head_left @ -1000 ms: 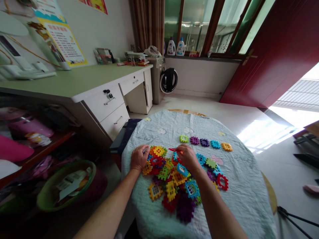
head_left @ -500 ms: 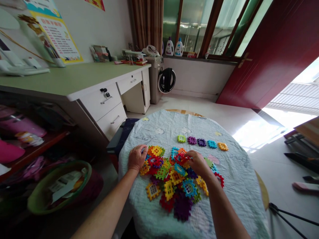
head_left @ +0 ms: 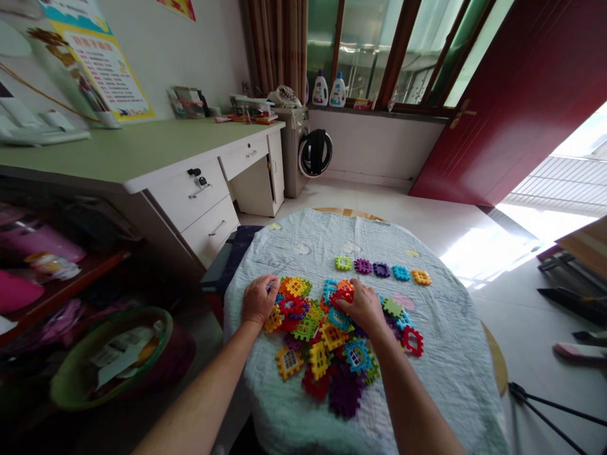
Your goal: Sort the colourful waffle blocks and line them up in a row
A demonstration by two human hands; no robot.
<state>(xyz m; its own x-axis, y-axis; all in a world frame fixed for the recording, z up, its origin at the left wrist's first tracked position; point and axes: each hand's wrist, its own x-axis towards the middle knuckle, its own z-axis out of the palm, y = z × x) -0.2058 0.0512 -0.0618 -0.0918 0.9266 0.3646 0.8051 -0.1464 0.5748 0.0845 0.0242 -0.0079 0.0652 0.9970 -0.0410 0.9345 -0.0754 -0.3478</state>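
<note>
A heap of colourful plastic interlocking building blocks (head_left: 334, 337), flat squares with toothed edges, lies on the cloth-covered round table (head_left: 294, 243). My left hand (head_left: 258, 299) is at the heap's left edge, its fingers curled; a bit of blue shows between thumb and fingers, but what it grips is unclear. At the heap's upper right, my right hand (head_left: 366, 308) has thumb and fingers closed about a red building block (head_left: 341, 296), partly hidden by the hand. Beyond it runs a row of several blocks: green (head_left: 343, 263), purple (head_left: 363, 266), dark violet (head_left: 381, 270), blue (head_left: 401, 273) and orange (head_left: 422, 277).
A red block (head_left: 413, 341) lies right of my right forearm. A dark stool (head_left: 237, 253) stands against the table's left side. Left are a desk (head_left: 156, 148) and a green-rimmed basket (head_left: 164, 351). A black tripod leg (head_left: 554, 407) is at lower right.
My right hand has shifted slightly left and lower, with the red block between its fingers. The green and red blocks beside its wrist show more fully. My left hand has stayed in place.
</note>
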